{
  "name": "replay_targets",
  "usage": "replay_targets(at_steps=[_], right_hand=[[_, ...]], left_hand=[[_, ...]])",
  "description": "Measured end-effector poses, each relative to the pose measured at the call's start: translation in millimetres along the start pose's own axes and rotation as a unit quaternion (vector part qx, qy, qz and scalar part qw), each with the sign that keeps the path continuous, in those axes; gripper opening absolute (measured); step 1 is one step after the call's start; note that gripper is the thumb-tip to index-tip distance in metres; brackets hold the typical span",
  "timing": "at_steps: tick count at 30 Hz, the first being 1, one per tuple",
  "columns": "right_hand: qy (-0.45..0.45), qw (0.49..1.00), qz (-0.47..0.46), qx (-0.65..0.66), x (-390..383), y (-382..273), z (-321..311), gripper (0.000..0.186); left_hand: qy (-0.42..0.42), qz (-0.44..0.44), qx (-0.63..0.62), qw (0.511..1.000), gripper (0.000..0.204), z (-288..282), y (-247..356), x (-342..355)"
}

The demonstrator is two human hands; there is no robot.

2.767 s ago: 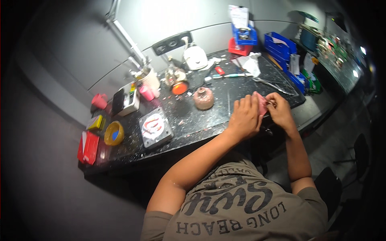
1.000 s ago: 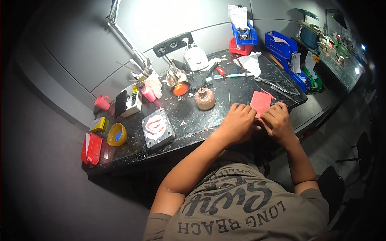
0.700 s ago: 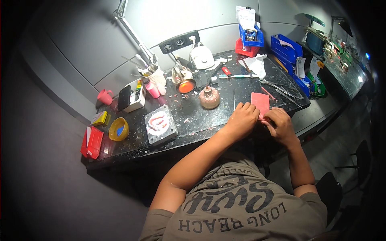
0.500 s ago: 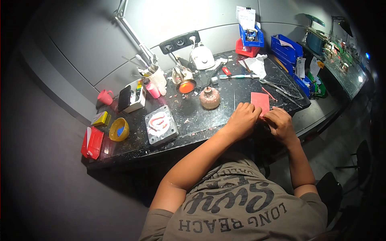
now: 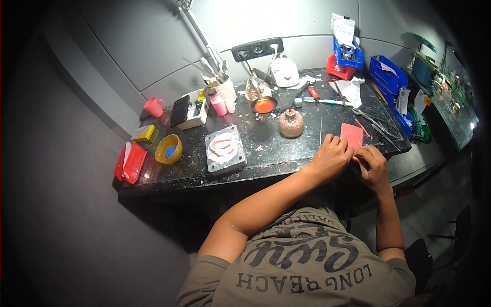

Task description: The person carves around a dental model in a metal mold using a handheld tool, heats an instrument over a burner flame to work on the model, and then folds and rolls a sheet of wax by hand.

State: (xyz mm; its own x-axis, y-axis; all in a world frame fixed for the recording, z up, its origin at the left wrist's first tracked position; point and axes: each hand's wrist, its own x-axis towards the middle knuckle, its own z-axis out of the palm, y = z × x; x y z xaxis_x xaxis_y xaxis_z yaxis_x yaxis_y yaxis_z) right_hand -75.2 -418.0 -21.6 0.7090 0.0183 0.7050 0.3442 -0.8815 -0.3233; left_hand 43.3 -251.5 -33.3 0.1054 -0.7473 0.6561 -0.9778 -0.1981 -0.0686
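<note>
A flat pink wax sheet point(image 5: 352, 135) extends beyond my fingers at the right front of the black bench. My left hand point(image 5: 332, 157) is closed, its fingertips at the sheet's near left edge. Beside it, my right hand point(image 5: 373, 165) pinches at the near right corner, thumb and fingers bent together. The near end of the sheet is hidden by my fingers. A thin red strip point(image 5: 364, 128) lies just past the sheet. To the left of my hands stands a round, stained spirit burner point(image 5: 291, 124).
A grey block bearing a pink horseshoe-shaped wax rim point(image 5: 223, 147) lies mid-bench. Around it are a yellow bowl point(image 5: 169, 149), a pink bottle point(image 5: 218, 105) and an orange-lit pan point(image 5: 265, 105). Metal tools point(image 5: 378, 124) lie at right; blue bins point(image 5: 387, 79) line that side.
The whole view has swung, so the bench appears farther right. Both hands stay at the sheet's near edge, with the right fingers slightly shifted.
</note>
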Motion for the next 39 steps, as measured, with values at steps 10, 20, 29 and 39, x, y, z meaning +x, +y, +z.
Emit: replay_targets(at_steps=[10,20,29,39], right_hand=[[0.001,1.000,0.010,-0.010,1,-4,1,0.016],[-0.006,1.000,0.023,-0.018,-2,0,-3,0.016],[0.022,0.999,0.014,-0.021,-7,8,-4,0.015],[0.014,0.998,-0.006,-0.053,-5,8,-4,0.014]], left_hand=[[0.019,-0.039,0.007,0.999,0.009,7,-1,-1],[0.011,-0.053,0.021,0.998,0.012,6,0,-2],[0.001,-0.078,0.001,0.997,0.011,8,-1,-5],[0.005,-0.078,0.006,0.997,0.010,4,1,-5]])
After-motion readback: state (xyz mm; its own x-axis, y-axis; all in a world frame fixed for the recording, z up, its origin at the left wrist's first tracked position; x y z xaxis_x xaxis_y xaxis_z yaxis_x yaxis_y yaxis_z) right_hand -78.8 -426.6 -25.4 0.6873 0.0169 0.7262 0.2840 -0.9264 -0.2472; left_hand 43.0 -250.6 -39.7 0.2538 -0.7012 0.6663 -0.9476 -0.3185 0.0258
